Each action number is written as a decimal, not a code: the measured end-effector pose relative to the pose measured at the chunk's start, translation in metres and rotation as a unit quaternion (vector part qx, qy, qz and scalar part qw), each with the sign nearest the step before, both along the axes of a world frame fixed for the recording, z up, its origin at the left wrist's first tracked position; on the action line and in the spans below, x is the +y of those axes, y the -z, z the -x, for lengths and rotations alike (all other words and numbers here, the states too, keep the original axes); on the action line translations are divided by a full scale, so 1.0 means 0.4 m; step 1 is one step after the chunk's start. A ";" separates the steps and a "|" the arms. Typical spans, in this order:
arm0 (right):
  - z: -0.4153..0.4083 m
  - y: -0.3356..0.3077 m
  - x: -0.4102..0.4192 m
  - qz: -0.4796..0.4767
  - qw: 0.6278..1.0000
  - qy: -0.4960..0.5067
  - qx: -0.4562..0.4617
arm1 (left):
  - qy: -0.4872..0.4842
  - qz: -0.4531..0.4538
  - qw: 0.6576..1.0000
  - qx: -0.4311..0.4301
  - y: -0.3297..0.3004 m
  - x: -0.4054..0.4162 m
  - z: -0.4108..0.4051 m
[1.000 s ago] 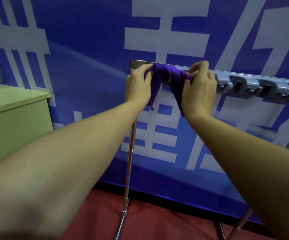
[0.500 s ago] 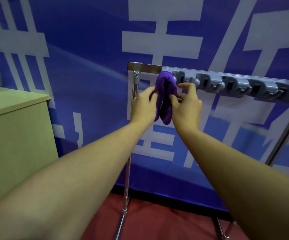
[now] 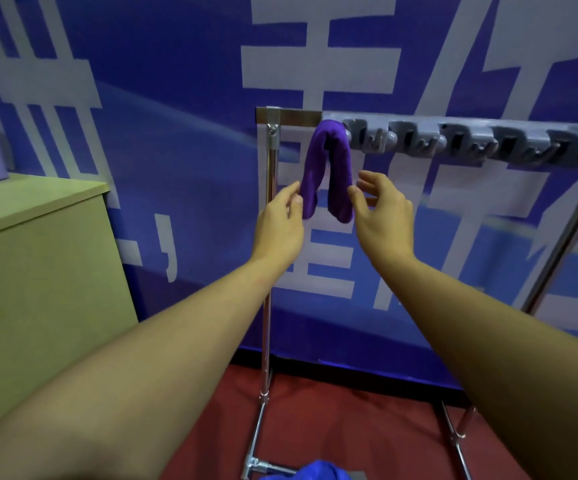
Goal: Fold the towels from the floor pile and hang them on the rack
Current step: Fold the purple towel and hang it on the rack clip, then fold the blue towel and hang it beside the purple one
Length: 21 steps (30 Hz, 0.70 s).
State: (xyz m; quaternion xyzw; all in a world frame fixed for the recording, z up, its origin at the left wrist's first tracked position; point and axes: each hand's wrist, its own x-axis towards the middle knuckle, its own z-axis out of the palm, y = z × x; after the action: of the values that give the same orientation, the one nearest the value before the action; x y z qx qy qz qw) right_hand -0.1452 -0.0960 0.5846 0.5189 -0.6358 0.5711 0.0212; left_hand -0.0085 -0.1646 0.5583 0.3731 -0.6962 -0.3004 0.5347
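While both arms reach out toward the rack (image 3: 268, 216), a purple towel (image 3: 329, 168) hangs folded over the near end of its top bar, draped so two narrow tails drop down side by side. The left hand (image 3: 278, 223) sits just to the left of the left tail, its fingers loosely extended and the fingertips resting against the cloth's edge; whether it actually pinches the fabric I cannot tell. The right hand (image 3: 381, 209) is on the other side, just to the right of the right tail, fingers spread apart and relaxed, the thumb tip close to or brushing the towel, holding nothing. Above the right hand and running off to its right, a grey strip of hooks (image 3: 471, 142) lines the top bar. The rack's chrome upright drops straight down behind the left wrist to a red floor (image 3: 332, 410). Well to the left of the left hand stands a pale green cabinet (image 3: 38, 271). Below both forearms, at the bottom edge, a bit of blue cloth (image 3: 311, 471) shows. Behind everything is a blue banner (image 3: 176, 81) with large white characters.
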 end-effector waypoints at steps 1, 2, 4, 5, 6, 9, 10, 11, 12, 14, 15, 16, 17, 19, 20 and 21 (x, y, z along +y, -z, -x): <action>0.000 0.024 0.020 -0.009 1.000 -0.001 0.003 | 0.003 -0.018 1.000 0.004 0.031 0.015 -0.005; 0.000 0.057 0.039 -0.020 1.000 -0.004 0.007 | 0.009 -0.035 0.999 0.004 0.070 0.032 -0.008; 0.001 0.149 0.078 -0.056 0.998 -0.011 0.013 | 0.024 -0.068 0.997 -0.007 0.173 0.074 -0.012; 0.004 0.207 0.099 -0.081 0.996 -0.014 0.016 | 0.031 -0.082 0.996 -0.017 0.235 0.100 -0.015; 0.008 0.269 0.121 -0.108 0.994 -0.017 0.018 | 0.037 -0.094 0.994 -0.034 0.302 0.128 -0.018; 0.028 0.474 0.195 -0.206 0.978 -0.020 0.033 | 0.055 -0.122 0.987 -0.090 0.526 0.210 -0.029; 0.033 0.543 0.221 -0.239 0.970 -0.021 0.039 | 0.059 -0.138 0.983 -0.104 0.603 0.234 -0.033; 0.038 0.612 0.247 -0.268 0.962 -0.024 0.043 | 0.063 -0.158 0.979 -0.116 0.678 0.257 -0.037; 0.045 0.681 0.267 -0.294 0.954 -0.031 0.044 | 0.066 -0.180 0.973 -0.126 0.750 0.276 -0.040; 0.056 0.817 0.306 -0.347 0.936 -0.045 0.028 | 0.076 -0.225 0.961 -0.140 0.890 0.309 -0.042; 0.062 0.875 0.322 -0.373 0.927 -0.049 0.014 | 0.079 -0.247 0.955 -0.145 0.949 0.321 -0.045; 0.066 0.935 0.338 -0.395 0.917 -0.051 -0.002 | 0.080 -0.271 0.947 -0.150 1.011 0.334 -0.045; 0.071 0.993 0.355 -0.415 0.908 -0.051 -0.014 | 0.080 -0.292 0.940 -0.154 1.068 0.345 -0.045; 0.077 1.099 0.389 -0.456 0.888 -0.047 -0.033 | 0.074 -0.328 0.928 -0.159 1.166 0.367 -0.043; 0.080 1.151 0.404 -0.473 0.879 -0.048 -0.045 | 0.071 -0.343 0.923 -0.161 1.213 0.376 -0.042; 0.081 1.202 0.418 -0.490 0.869 -0.048 -0.056 | 0.070 -0.357 0.917 -0.166 1.257 0.383 -0.042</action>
State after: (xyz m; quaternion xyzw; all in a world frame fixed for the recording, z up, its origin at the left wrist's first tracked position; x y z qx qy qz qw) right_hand -0.1778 0.0710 0.1037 0.4597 -0.8083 0.2148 -0.2987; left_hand 0.0082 -0.0115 0.0556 0.5338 -0.6461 -0.4992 0.2199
